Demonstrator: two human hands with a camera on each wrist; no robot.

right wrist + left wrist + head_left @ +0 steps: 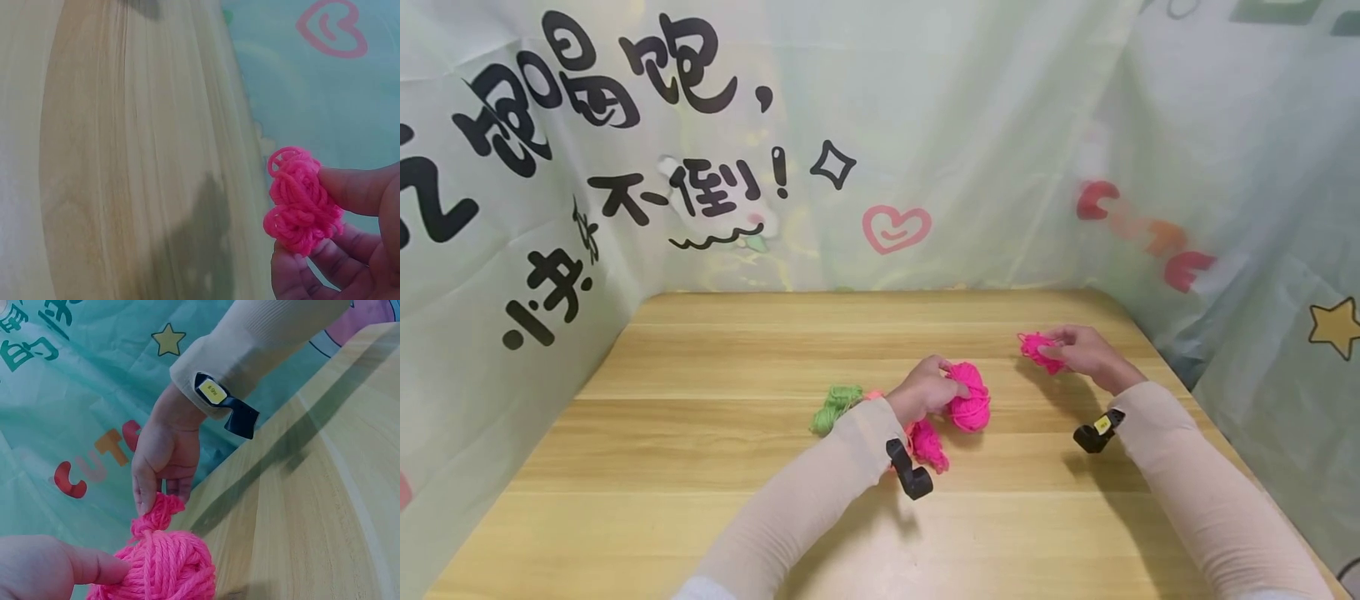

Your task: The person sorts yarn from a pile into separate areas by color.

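Note:
In the head view my left hand [927, 387] grips a bright pink ball of yarn [972, 398] near the middle of the table. The left wrist view shows the thumb pressed on the wound strands of that ball [172, 569]. Farther right, my right hand [1081, 353] pinches a small pink bundle of yarn [1041, 352] above the table. Loops stick out of this bundle [303, 203] in the right wrist view, with thumb and fingers on either side. Under the left wrist lies another pink yarn bundle [929, 447], partly hidden by the arm.
Green yarn bundles [837, 407] lie left of the left hand. A bit of orange yarn [874, 395] shows beside them, mostly covered by the sleeve. The wooden table [700, 467] is bordered by a printed curtain [985, 167] at the back and sides.

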